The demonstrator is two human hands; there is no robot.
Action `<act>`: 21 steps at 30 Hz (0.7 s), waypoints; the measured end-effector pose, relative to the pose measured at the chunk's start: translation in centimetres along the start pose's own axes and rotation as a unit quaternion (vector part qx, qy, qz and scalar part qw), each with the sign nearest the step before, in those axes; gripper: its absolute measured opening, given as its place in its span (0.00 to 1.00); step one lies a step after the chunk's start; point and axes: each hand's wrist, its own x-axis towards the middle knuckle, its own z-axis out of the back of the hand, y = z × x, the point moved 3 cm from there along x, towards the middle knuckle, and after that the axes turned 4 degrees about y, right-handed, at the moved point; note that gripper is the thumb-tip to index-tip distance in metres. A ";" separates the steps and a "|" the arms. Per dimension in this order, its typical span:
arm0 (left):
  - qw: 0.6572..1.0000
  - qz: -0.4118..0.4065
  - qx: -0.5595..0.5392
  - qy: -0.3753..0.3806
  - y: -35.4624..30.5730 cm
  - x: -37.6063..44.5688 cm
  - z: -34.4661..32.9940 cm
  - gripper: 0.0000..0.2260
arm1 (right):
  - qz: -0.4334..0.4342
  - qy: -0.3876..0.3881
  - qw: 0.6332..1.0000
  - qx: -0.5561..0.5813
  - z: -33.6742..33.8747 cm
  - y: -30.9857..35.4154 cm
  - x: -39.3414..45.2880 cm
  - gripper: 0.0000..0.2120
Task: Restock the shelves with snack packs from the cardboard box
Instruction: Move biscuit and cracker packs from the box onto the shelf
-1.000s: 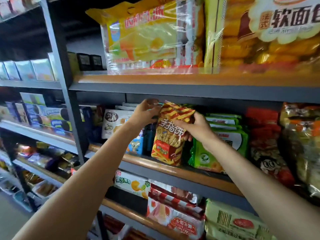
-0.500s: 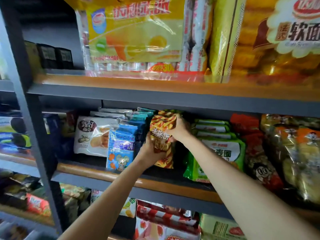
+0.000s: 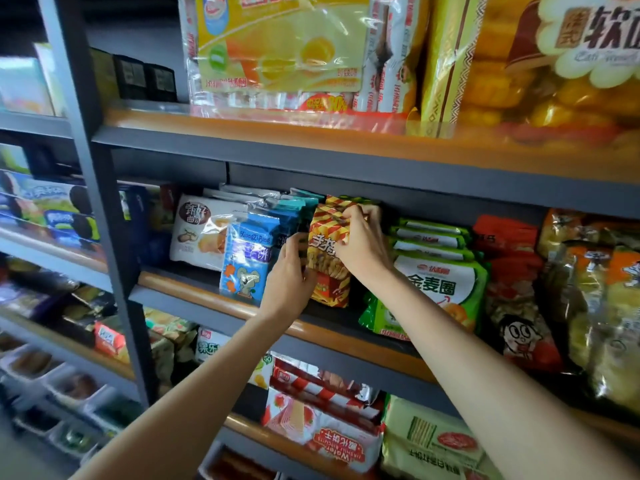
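Observation:
A red-and-yellow striped snack pack [image 3: 329, 271] stands upright on the middle shelf [image 3: 207, 299], in the gap between blue biscuit packs [image 3: 247, 258] and green ring-snack packs [image 3: 436, 282]. My left hand [image 3: 289, 271] grips its left edge, fingers curled round it. My right hand [image 3: 360, 244] holds its upper right part from the front, fingers bent over the top. The cardboard box is out of view.
Large yellow cake bags [image 3: 287, 53] fill the top shelf. Red snack bags [image 3: 512, 282] and orange-yellow bags [image 3: 595, 289] sit at the right. Wafer packs [image 3: 325, 431] lie on the shelf below. A grey upright post [image 3: 104, 216] separates the left bay.
The striped pack has gone deeper into the gap on the middle shelf. My left hand dropped from its top to its left edge; my right hand shifted onto its upper front. The view moved closer.

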 end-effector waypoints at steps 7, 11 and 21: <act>0.980 0.109 -0.011 -0.168 -1.1 -9.2 2.7 0.21 | 0.196 0.068 0.969 0.132 -1.9 3.8 -6.6 0.14; 0.941 0.258 0.024 -0.220 1.0 -19.8 5.7 0.20 | 0.228 0.242 0.932 0.143 -7.7 7.1 -13.1 0.11; 0.712 0.551 0.050 -0.432 2.9 -53.8 18.8 0.09 | 0.444 0.610 0.651 0.081 -16.8 19.3 -40.1 0.12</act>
